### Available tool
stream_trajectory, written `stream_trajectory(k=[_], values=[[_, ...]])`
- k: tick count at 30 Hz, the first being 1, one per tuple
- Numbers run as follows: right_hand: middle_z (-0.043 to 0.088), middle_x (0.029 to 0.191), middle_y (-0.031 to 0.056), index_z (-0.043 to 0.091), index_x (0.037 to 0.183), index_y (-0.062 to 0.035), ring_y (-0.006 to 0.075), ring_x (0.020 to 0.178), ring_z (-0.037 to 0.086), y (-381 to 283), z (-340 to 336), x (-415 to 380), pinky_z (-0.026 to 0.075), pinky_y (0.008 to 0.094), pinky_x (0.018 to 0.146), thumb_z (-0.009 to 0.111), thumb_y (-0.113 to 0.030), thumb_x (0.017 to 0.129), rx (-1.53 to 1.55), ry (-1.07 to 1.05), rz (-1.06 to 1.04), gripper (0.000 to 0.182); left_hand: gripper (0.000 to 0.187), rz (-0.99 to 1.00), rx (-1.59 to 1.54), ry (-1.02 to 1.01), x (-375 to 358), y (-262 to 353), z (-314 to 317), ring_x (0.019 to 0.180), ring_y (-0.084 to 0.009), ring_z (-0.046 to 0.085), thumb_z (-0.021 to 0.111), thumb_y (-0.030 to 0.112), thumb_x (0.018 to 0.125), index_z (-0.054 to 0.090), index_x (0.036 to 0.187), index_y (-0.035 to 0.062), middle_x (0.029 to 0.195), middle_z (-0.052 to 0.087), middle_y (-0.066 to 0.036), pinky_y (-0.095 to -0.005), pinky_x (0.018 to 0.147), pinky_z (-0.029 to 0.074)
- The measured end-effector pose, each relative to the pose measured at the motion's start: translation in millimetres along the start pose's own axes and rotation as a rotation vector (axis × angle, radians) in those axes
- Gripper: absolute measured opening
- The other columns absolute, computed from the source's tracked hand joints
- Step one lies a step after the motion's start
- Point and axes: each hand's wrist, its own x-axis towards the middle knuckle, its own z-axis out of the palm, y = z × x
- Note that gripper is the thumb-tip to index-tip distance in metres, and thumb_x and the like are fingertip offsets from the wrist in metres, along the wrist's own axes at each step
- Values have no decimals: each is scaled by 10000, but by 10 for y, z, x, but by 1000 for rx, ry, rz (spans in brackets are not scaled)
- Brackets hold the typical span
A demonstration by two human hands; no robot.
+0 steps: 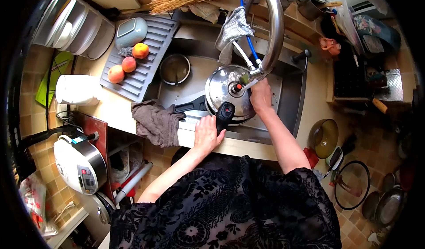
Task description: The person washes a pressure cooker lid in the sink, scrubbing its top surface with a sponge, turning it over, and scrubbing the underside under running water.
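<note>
A pressure cooker with a shiny metal lid [220, 81] sits in the steel sink, below the tap. Its black lid handle [226, 110] points toward me, and my left hand [206, 134] is closed around the near end, thumb on the right side. A second black handle [191, 106] sticks out to the left, at an angle to the first. My right hand [261, 96] grips the cooker's right side; the tap head partly covers its fingers. On the lid's centre is a valve with a red top [237, 87].
The curved tap [278, 32] arches over the cooker, with a cloth [232, 27] hanging beside it. Left of the sink, a grey ridged drainer [150, 58] bears peaches [129, 64] and a bowl [131, 33]. A round pan [174, 69] lies in the sink; a brown towel [155, 124] drapes its edge.
</note>
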Motion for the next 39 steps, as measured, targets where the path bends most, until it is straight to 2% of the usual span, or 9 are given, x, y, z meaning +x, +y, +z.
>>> stream_trajectory(k=[4, 12, 15, 20, 24, 27, 31, 36, 39], values=[[614, 1062, 152, 712, 1156, -92, 351, 1039, 596, -39, -174, -189, 535, 462, 846, 634, 59, 753, -36, 7, -230, 437, 614, -19, 8, 24, 6, 10, -18, 1013, -330, 561, 813, 345, 790, 565, 1216, -22, 1045, 565, -146, -450, 858, 454], [665, 1143, 170, 777, 1000, -71, 364, 1048, 644, 61, 136, 411, 532, 466, 887, 681, 24, 731, 219, -84, 7, 301, 663, -4, -28, 4, 33, -14, -46, 1000, -367, 576, 841, 318, 759, 546, 1237, -35, 1044, 583, -174, -476, 870, 468], [700, 1081, 165, 788, 986, -78, 362, 1023, 664, 233, 567, 692, 527, 464, 909, 668, -15, 741, 243, -196, -384, 280, 638, -12, -32, 2, 20, -17, -16, 1003, -361, 575, 837, 323, 762, 556, 1215, -28, 1052, 581, -171, -476, 866, 463], [729, 1003, 124, 821, 917, -177, 355, 1049, 663, -758, -23, 794, 530, 437, 938, 591, -22, 705, 105, -646, -331, 349, 605, -31, -17, 22, 6, -11, -43, 1001, -345, 572, 826, 340, 773, 570, 1193, -12, 1038, 575, -156, -465, 864, 453], [735, 985, 138, 810, 913, -155, 361, 1002, 684, -372, -5, 743, 522, 447, 951, 572, -130, 771, 213, -392, -305, 278, 601, -61, 1, 29, -4, 39, -21, 1010, -330, 568, 813, 356, 786, 576, 1202, -7, 1046, 577, -148, -454, 868, 449], [741, 1099, 204, 778, 1046, -64, 386, 1062, 690, 130, 346, 717, 543, 454, 914, 590, -224, 869, 249, -323, -33, 304, 602, -69, 0, 39, -36, 19, -27, 1016, -326, 567, 810, 361, 790, 580, 1208, -6, 1052, 578, -147, -452, 875, 446], [728, 1035, 277, 733, 1164, -28, 435, 1026, 696, -156, -115, 284, 541, 464, 901, 675, -234, 861, 294, -287, 283, 371, 605, -69, -15, 40, 18, 33, -23, 1020, -325, 566, 808, 367, 791, 581, 1210, -6, 1056, 580, -146, -448, 888, 441], [698, 1083, 290, 744, 1108, -9, 452, 1011, 680, -478, -111, -221, 537, 508, 907, 667, -224, 830, 235, -163, 318, 361, 608, -77, -24, -3, 18, 23, -43, 1032, -328, 566, 809, 363, 789, 575, 1208, -10, 1062, 583, -151, -448, 887, 441], [650, 1109, 252, 741, 1026, 7, 433, 1053, 630, -695, -2, -332, 522, 515, 925, 664, -148, 791, 141, -60, 132, 292, 612, -56, -17, -10, 22, 15, -57, 1033, -329, 569, 814, 351, 784, 569, 1209, -14, 1061, 583, -155, -452, 880, 446]])
